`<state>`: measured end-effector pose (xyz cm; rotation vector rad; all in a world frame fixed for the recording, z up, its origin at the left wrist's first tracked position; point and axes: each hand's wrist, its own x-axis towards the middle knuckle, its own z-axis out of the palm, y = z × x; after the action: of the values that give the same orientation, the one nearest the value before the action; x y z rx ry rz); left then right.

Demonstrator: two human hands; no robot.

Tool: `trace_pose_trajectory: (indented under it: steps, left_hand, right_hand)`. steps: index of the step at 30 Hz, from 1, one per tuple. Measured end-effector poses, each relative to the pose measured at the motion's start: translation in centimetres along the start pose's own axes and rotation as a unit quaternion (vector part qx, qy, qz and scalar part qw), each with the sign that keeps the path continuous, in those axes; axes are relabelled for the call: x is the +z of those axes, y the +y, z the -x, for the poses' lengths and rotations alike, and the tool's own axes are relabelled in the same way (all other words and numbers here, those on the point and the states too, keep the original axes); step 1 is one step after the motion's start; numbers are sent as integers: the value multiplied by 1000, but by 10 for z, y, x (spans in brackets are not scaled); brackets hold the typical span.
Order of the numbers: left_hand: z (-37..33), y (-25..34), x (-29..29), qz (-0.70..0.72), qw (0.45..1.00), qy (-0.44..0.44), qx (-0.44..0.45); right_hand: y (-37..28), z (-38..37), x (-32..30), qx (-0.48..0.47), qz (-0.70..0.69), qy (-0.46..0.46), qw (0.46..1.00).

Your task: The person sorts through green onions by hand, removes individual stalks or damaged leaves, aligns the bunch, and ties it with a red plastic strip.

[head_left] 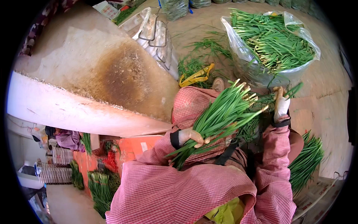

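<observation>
My left hand (pixel 192 137), in a pale glove, is closed around the leafy end of a thick bunch of garlic chives (pixel 225 108). The bunch lies slantwise above my lap, its pale cut ends pointing up and right. Farther right, my gloved right hand (pixel 281 104) is raised near the front of a clear plastic bag (pixel 294 76). A few green chive leaves (pixel 295 90) stick out from its fingers, which look closed on them. Heaped in the bag are many more garlic chives (pixel 270 41).
A stained, pale slab (pixel 74 48) stands on the left. Beyond it are a white wire-handled crate (pixel 160 44) and a yellow strap (pixel 197 75) among loose leaves. More chives (pixel 307 160) lie at right. Tied bundles (pixel 100 186) rest on an orange surface (pixel 128 147) at lower left.
</observation>
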<state>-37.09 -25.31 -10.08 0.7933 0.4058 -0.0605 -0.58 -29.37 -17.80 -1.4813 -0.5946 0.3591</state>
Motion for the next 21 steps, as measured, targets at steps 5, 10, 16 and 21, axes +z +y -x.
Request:
trace_pose_trajectory:
  steps: [5, 10, 16, 21]
  left_hand:
    - [3, -7, -27, 154, 987, -18, -34]
    - [4, 7, -27, 245, 964, 2, 103]
    - [-15, 8, -16, 306, 922, -41, 234]
    - [-35, 5, -12, 367, 888, -74, 268]
  right_hand:
    - [33, -6, -55, 90, -20, 134, 987]
    - [-4, 56, -74, -19, 554, -109, 825]
    - [-103, 167, 46, -409, 318, -261, 814]
    - [-85, 182, 96, -444, 256, -260, 819]
